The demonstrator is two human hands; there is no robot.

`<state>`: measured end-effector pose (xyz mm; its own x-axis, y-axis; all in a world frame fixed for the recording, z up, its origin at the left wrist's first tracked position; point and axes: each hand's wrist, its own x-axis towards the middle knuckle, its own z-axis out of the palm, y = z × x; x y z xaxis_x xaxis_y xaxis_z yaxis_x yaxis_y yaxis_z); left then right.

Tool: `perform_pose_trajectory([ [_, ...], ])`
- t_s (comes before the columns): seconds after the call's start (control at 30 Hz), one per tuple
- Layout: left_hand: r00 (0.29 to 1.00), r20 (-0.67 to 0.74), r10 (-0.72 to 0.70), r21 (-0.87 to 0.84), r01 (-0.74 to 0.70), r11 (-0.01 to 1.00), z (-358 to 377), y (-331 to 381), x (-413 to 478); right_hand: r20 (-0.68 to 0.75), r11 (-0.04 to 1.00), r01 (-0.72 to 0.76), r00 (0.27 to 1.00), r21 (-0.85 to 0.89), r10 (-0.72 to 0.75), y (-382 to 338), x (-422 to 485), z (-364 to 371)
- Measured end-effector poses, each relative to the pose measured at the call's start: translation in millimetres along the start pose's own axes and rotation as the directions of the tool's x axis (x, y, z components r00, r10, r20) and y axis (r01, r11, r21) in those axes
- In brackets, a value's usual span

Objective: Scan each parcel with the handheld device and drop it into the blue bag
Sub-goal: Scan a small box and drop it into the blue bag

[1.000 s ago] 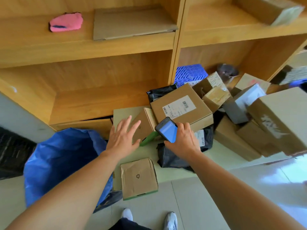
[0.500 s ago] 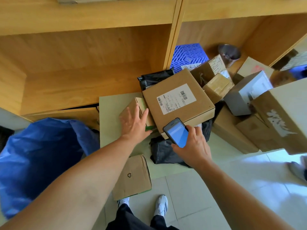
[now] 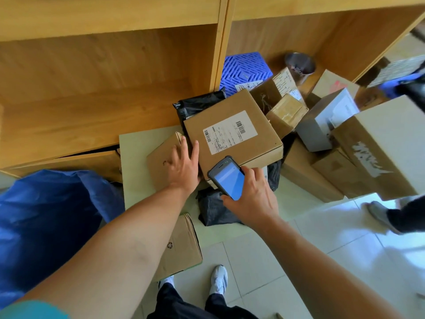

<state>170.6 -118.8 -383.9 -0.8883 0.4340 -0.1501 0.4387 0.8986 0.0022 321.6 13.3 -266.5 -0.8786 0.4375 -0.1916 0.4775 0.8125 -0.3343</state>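
A brown carton with a white barcode label [image 3: 232,132] lies at the front of a parcel pile on a pale green platform [image 3: 138,143]. My right hand [image 3: 250,199] holds the handheld device [image 3: 228,178], blue screen up, just in front of that carton. My left hand [image 3: 184,164] rests flat, fingers spread, on a smaller brown carton [image 3: 161,162] to the left, fingertips touching the labelled carton's side. The blue bag [image 3: 46,215] stands open at the left.
Another small carton with a recycling mark [image 3: 181,247] lies by my feet. Black poly bags [image 3: 213,210] sit under the pile. More cartons [image 3: 381,146] stack at the right. Wooden shelving [image 3: 103,72] rises behind. Another person's foot [image 3: 379,215] shows at the right.
My left hand moved forward and settled onto the small brown carton. My right hand with the device stayed in front of the labelled carton. The camera tilted down and closer.
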Motion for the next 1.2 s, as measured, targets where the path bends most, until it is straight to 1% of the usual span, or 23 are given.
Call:
perform_pose_trajectory([
  [0.13, 1.000, 0.008, 0.011, -0.059, -0.011, 0.998, -3.5, -3.0, -0.1, -0.008, 1.000, 0.012, 1.000, -0.005, -0.012, 1.8, 0.1, 0.2],
  [0.2, 1.000, -0.017, 0.007, -0.101, -0.009, 0.995, -8.6, -14.2, -4.2, -0.007, 1.000, 0.018, 1.000, -0.002, -0.018, 0.5, 1.4, -1.2],
  [0.27, 0.998, -0.060, -0.032, -0.126, 0.024, 0.992, -16.7, -32.2, -11.2, -0.001, 0.999, 0.032, 0.999, 0.011, -0.032, -3.8, 3.8, -2.7],
  [0.33, 0.992, -0.078, -0.094, -0.146, 0.082, 0.986, -25.6, -53.6, -19.6, 0.005, 0.998, 0.057, 0.998, 0.032, -0.057, -11.3, 6.2, -4.0],
  [0.43, 0.981, -0.013, -0.194, -0.174, 0.189, 0.967, -34.1, -91.7, -34.1, 0.033, 0.995, 0.097, 0.995, 0.030, -0.098, -27.6, 9.4, -0.9],
  [0.53, 0.943, 0.070, -0.324, -0.285, 0.330, 0.900, -42.4, -134.4, -53.2, 0.063, 0.989, 0.148, 0.987, 0.027, -0.149, -47.8, 8.9, 4.3],
  [0.63, 0.913, 0.092, -0.397, -0.339, 0.403, 0.850, -55.5, -166.2, -77.1, 0.108, 0.979, 0.201, 0.973, 0.035, -0.203, -66.7, 6.7, 11.4],
  [0.77, 0.920, 0.013, -0.393, -0.390, 0.367, 0.845, -73.7, -188.2, -110.2, 0.174, 0.963, 0.270, 0.948, 0.004, -0.266, -90.9, 0.9, 21.2],
  [0.97, 0.924, -0.091, -0.372, -0.423, 0.302, 0.854, -88.6, -197.8, -140.1, 0.229, 0.918, 0.390, 0.902, -0.069, -0.366, -117.3, -6.3, 32.3],
  [1.1, 0.910, -0.112, -0.398, -0.426, 0.318, 0.847, -94.7, -195.6, -157.8, 0.232, 0.896, 0.427, 0.890, -0.120, -0.393, -129.2, -11.5, 36.4],
  [1.2, 0.903, -0.089, -0.420, -0.428, 0.346, 0.835, -93.4, -191.2, -167.3, 0.232, 0.881, 0.452, 0.880, -0.136, -0.415, -132.0, -18.3, 38.1],
])
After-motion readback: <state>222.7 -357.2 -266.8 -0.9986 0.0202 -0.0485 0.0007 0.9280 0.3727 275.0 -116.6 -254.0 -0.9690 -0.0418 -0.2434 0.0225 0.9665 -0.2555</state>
